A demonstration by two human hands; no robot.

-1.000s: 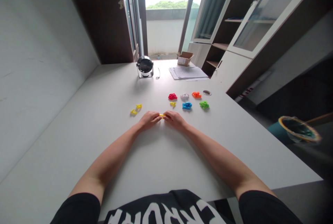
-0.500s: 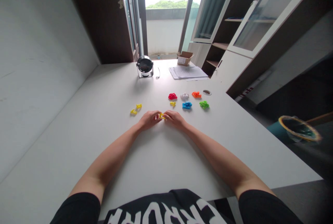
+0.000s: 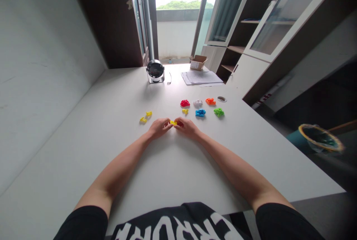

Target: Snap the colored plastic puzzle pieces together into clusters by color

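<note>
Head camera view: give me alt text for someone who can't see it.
A bare left hand and right hand hold a small yellow item at a white table. Nearby lie three more yellow pieces and five clusters: red, whitish, orange, blue and green.

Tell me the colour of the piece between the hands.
The piece is yellow, seen best in the head view.

A black shirt (image 3: 192,210) with short sleeves (image 3: 83,223) bears big white lettering (image 3: 164,219) across its front.
</note>
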